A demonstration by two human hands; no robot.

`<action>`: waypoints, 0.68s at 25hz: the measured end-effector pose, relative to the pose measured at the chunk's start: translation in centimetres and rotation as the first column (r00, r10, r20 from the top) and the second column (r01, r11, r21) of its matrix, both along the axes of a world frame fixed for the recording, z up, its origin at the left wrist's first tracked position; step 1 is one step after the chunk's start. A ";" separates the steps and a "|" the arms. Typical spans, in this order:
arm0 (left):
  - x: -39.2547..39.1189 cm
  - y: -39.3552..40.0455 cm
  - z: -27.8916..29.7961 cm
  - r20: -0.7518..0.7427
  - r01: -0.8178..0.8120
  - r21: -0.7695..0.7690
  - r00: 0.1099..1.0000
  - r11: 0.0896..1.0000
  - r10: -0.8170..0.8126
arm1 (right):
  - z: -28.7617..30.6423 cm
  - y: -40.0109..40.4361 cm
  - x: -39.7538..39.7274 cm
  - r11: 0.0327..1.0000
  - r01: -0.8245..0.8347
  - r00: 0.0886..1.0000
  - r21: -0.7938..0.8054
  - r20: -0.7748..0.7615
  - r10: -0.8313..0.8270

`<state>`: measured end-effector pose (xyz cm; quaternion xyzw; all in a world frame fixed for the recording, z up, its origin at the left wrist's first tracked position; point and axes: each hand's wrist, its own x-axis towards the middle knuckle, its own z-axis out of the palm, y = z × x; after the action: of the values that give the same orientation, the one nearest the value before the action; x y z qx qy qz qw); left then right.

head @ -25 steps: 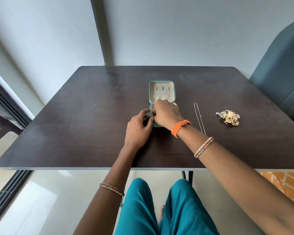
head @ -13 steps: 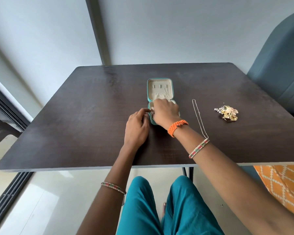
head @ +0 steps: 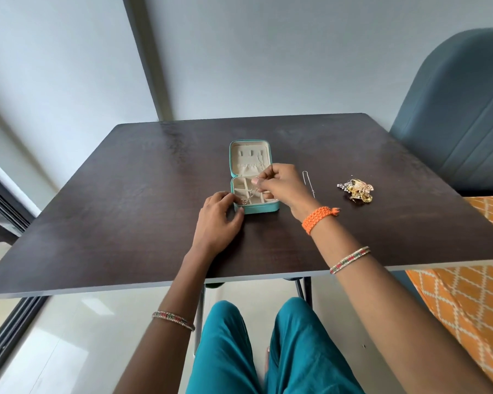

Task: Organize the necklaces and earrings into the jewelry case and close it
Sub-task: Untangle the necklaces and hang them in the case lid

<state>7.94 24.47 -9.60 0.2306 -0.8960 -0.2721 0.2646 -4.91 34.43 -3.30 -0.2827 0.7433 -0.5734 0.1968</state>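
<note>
Head view, frame centre: a chain point(head: 249, 194) is pinched by the right hand point(head: 282, 184) over the open case point(head: 254, 207), steadied by left hand point(head: 218, 220) fingertips; next, it likely needs lowering into a compartment.

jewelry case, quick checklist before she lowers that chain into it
1. Jewelry case lid open, lying flat: ok.
2. Left hand steadies the case's near left corner: ok.
3. Right hand pinches the thin chain above the compartments: ok.
4. Chain's lower end already in a near compartment: cannot tell.
5. Second chain and pile of earrings packed: not ok, both lie on the table.
</note>
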 end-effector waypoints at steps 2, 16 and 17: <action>0.8 0.5 0.1 -0.054 -0.060 0.014 0.997 0.998 0.061 | -0.1 0.2 0.3 0.998 -0.033 0.995 -0.059 0.096 0.039; 7.5 1.9 -0.6 -0.164 -0.324 0.059 0.930 0.944 0.329 | -2.0 -4.3 6.4 0.956 -0.132 0.978 -0.261 0.123 0.169; 7.8 1.8 -0.6 -0.176 -0.316 0.074 0.929 0.946 0.324 | -2.0 -4.4 6.5 0.951 -0.165 0.971 -0.263 0.127 0.203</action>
<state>15.70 26.28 -10.15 0.3531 -0.8116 -0.2653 0.3825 1.58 30.05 -5.25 -0.3289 0.6179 -0.6618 0.2684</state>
